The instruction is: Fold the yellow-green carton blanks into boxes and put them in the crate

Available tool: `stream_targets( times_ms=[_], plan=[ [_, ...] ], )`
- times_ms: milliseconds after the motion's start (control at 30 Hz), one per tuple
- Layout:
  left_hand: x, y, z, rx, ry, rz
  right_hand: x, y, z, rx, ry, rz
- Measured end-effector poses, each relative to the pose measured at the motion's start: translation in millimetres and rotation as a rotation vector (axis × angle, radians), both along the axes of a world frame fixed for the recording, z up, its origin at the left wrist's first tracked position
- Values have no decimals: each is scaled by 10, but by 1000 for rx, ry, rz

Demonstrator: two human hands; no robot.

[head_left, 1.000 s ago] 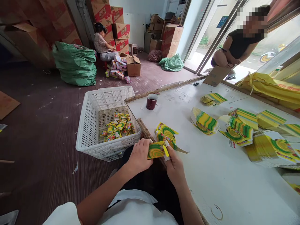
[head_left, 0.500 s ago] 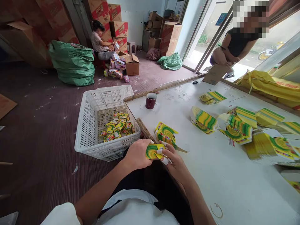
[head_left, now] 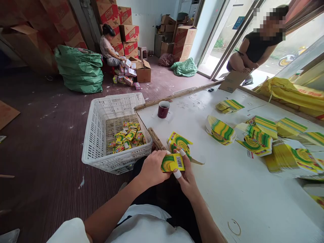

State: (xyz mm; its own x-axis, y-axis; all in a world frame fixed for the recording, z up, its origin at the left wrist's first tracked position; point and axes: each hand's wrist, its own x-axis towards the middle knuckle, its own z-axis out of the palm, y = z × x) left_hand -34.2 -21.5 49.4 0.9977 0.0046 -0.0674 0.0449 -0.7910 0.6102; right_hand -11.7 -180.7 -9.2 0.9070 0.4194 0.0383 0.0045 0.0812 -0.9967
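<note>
Both of my hands grip one small yellow-and-green carton (head_left: 173, 162) at the near edge of the white table (head_left: 227, 189). My left hand (head_left: 151, 167) wraps its left end; my right hand (head_left: 186, 175), with white tape on its fingertips, pinches the right end, where a barcode faces up. Just beyond the carton lies a short stack of flat carton blanks (head_left: 179, 143). To my left stands a white plastic basket (head_left: 101, 135) with several folded cartons (head_left: 128, 136) in its bottom.
More piles of flat blanks (head_left: 255, 138) cover the table's right side. A dark red mug (head_left: 163, 109) stands near the far corner. A person sits beyond the table at the doorway; another sits among cardboard boxes (head_left: 130, 33) at the back. A green sack (head_left: 79, 69) lies on the floor.
The carton has been turned and folded in my hands: it was a flatter piece, and now the barcode side faces up. My right fingers shifted along its right end.
</note>
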Motion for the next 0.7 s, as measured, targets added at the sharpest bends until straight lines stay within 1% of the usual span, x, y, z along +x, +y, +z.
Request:
stream_targets(
  times_ms=[100,167,200,267,300,333,367,400,467,500,533,567,600,633,700],
  plan=[
    [-4,-27,-27,28,2,5,-25,35,-48,-176,-79,-87],
    [-8,-36,-45,24,8,2,-37,67,-76,-246,-125,-144],
    [-7,-31,-52,18,11,7,-35,81,-81,-257,-139,-153],
    [6,11,-59,1,6,23,0,97,-67,-243,-132,-116],
    [21,56,-58,-8,-4,37,38,91,-52,-228,-120,-89],
    [41,119,-55,-14,-21,57,91,75,-36,-222,-116,-92],
    [67,198,-50,-14,-49,95,158,47,-23,-232,-130,-134],
    [97,289,-45,2,-90,156,235,9,-18,-269,-163,-212],
    [157,480,-46,88,-187,336,404,-83,-37,-437,-272,-387],
    [182,564,-55,141,-230,430,484,-128,-63,-549,-328,-434],
    [201,630,-73,185,-260,505,555,-165,-95,-649,-375,-448],
    [212,672,-99,209,-277,552,614,-194,-131,-727,-406,-433],
    [213,689,-134,207,-280,559,661,-212,-166,-776,-425,-413],
    [206,680,-174,182,-275,534,695,-222,-195,-797,-432,-400],
    [168,601,-262,90,-246,436,734,-226,-219,-794,-430,-408]
  ],
)
